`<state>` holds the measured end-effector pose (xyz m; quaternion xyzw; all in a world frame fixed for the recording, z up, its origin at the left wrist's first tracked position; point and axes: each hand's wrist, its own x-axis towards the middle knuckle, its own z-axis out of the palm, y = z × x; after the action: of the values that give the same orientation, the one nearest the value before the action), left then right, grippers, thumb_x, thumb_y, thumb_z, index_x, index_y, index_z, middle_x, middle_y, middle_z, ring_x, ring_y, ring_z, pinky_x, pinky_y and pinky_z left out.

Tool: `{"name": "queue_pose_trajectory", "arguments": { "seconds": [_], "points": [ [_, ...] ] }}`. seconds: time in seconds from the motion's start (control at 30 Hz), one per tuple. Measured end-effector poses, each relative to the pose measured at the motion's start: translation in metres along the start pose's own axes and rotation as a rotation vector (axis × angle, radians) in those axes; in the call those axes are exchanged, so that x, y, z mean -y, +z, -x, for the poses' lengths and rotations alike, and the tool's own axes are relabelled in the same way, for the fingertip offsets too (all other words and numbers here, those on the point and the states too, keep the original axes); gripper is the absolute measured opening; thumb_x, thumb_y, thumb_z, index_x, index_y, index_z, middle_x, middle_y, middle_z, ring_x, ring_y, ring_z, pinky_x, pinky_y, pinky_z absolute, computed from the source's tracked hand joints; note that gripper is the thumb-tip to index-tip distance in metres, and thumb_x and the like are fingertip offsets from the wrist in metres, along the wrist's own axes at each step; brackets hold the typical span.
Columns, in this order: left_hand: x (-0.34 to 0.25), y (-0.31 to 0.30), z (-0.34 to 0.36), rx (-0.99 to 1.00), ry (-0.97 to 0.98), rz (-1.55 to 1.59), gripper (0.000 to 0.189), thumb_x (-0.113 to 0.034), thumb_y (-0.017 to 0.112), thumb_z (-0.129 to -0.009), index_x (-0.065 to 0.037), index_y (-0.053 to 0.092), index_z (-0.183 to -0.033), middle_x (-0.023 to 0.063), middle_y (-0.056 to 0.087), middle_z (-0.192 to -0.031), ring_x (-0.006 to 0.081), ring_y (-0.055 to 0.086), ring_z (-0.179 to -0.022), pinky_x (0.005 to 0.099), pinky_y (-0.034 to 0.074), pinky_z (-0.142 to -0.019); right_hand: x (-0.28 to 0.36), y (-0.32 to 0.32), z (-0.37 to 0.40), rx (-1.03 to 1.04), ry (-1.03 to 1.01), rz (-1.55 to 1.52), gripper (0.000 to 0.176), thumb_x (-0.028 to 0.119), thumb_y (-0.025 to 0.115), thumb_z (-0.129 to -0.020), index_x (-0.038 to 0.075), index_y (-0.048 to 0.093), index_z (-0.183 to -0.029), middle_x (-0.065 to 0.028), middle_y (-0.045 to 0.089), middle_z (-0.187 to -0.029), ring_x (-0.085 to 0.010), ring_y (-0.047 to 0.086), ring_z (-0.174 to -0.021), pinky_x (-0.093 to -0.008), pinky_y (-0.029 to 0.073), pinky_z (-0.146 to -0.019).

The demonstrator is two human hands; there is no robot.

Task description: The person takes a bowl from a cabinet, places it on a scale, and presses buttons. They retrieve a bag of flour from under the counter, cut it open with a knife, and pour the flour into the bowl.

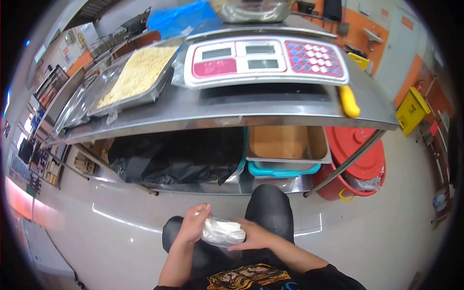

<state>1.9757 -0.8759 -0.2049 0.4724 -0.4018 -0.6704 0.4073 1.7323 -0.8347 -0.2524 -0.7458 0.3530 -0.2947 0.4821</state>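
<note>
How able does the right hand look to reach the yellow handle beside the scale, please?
Probably yes: the yellow handle lies uncovered near the table's front edge, though the right hand is on the white packet.

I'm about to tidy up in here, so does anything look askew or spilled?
Plastic bulges from under the red lid at lower right, so the bin seems not fully closed. I see no obvious spill.

Open room ahead of left hand [193, 225], up to desk [232, 121]. Right knee [269, 209] stands ahead of right hand [253, 235]. On top: bare steel strip before scale [285, 48]; tray [162, 89] blocks left, yellow handle [349, 102] right. Below: black sheet [179, 154] and pan [316, 145] crowd shelf; desk leg [350, 162] crosses before red bin [331, 186].
</note>
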Motion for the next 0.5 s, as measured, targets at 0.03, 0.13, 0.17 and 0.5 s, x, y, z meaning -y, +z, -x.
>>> {"name": "queue_pose_trajectory", "arguments": {
  "seconds": [0.03,0.13,0.17,0.5],
  "points": [
    [-0.015,0.003,0.007,0.045,0.038,0.032,0.029,-0.027,0.063,-0.104,-0.006,0.062,-0.085,-0.0023,0.058,-0.074,0.0063,0.052,-0.067,0.0237,0.042,-0.061,0.006,0.006,-0.002,-0.031,0.018,-0.131,0.079,0.036,0.091,-0.074,0.0,0.057,-0.136,-0.0198,0.067,-0.126,-0.033,0.067,-0.116,-0.04,0.052,-0.1],
    [-0.041,0.016,0.013,0.128,0.218,0.211,0.032,-0.036,0.058,-0.106,-0.004,0.061,-0.103,0.0058,0.066,-0.091,0.0135,0.062,-0.082,0.0277,0.05,-0.075,0.026,-0.012,0.0,-0.169,-0.092,-0.25,0.061,0.021,0.089,-0.079,0.0,0.062,-0.13,-0.014,0.073,-0.117,-0.0206,0.071,-0.107,-0.0344,0.053,-0.095],
    [-0.055,0.027,0.019,0.156,0.24,0.291,0.035,-0.039,0.056,-0.106,-0.004,0.059,-0.11,0.0088,0.066,-0.099,0.0166,0.063,-0.09,0.0301,0.05,-0.082,0.032,-0.023,0.001,-0.189,-0.107,-0.254,0.056,0.017,0.088,-0.081,0.0,0.063,-0.128,-0.0121,0.074,-0.117,-0.0167,0.07,-0.105,-0.0328,0.053,-0.095],
    [-0.122,-0.07,-0.018,0.56,0.371,0.062,0.053,-0.048,0.061,-0.101,-0.001,0.053,-0.123,0.0142,0.065,-0.108,0.0245,0.067,-0.097,0.0359,0.055,-0.088,0.167,-0.232,0.124,-1.493,-0.944,0.33,0.072,0.019,0.074,-0.094,-0.002,0.037,-0.152,-0.0189,0.051,-0.147,-0.034,0.058,-0.128,-0.0481,0.051,-0.107]
  ]
}}
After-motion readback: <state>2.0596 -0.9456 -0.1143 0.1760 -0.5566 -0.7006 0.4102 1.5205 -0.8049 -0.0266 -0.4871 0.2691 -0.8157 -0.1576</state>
